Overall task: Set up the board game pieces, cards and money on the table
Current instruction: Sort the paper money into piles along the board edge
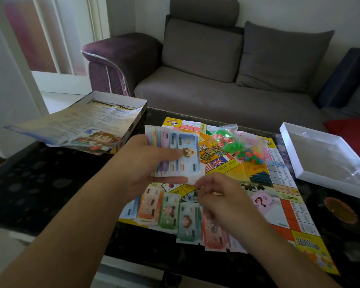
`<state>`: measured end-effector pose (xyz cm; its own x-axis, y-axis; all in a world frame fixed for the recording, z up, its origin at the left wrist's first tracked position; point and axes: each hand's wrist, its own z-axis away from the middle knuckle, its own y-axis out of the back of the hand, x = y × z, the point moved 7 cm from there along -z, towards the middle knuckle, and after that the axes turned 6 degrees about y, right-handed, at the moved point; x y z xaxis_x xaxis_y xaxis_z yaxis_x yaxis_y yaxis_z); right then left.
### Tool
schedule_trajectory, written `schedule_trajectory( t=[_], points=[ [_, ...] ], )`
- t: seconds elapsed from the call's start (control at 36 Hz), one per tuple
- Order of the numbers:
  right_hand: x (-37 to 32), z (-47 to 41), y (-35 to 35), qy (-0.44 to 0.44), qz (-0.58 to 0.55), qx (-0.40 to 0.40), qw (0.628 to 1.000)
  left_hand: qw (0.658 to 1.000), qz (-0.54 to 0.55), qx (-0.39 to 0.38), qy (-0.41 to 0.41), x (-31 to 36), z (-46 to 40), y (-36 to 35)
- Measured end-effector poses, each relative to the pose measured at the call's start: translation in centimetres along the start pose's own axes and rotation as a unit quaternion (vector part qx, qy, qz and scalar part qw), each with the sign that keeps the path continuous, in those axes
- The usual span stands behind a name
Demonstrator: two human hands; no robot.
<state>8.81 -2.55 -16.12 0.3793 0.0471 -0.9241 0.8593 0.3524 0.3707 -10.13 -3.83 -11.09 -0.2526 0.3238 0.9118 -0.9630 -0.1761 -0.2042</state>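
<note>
The yellow game board (247, 173) lies open on the dark table. My left hand (146, 163) grips a fanned stack of play money (179, 152) above the board's left side, thumb on the top blue note. My right hand (222, 196) hovers just below the stack with curled fingers pinching at the corner of a note. Sorted piles of money lie along the board's near edge: an orange pile (150, 206), a green pile (169, 210), a teal pile (187, 223) and a red pile (214, 235). A clear bag of green and coloured plastic pieces (229, 140) sits on the board's far part. A pink question-mark card (262, 201) lies on the board.
The game box (121, 104) with a rule sheet (71, 125) draped over it stands at the table's far left. A white box lid (324, 159) lies at the far right, a dark round dish (339, 210) nearer. A sofa (227, 80) stands behind the table.
</note>
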Motion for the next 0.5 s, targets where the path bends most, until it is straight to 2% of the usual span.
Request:
schedule_trajectory(
  t=[0.08,0.14,0.28,0.5],
  points=[
    [-0.7,0.7,2.8,0.009,-0.185,0.003,0.983,0.998,-0.034,-0.048,0.011,-0.7,0.7,-2.2],
    [-1.3,1.2,3.9,0.023,-0.220,-0.001,0.975,0.996,-0.045,-0.073,0.023,-1.4,1.0,-3.6],
    [-1.3,2.0,5.8,0.065,-0.118,0.078,0.988,0.989,-0.069,-0.124,0.044,-3.1,1.4,-6.8],
    [0.1,2.8,8.0,0.031,-0.125,0.118,0.985,0.989,-0.044,-0.123,0.064,-3.6,1.4,-8.5]
  ],
)
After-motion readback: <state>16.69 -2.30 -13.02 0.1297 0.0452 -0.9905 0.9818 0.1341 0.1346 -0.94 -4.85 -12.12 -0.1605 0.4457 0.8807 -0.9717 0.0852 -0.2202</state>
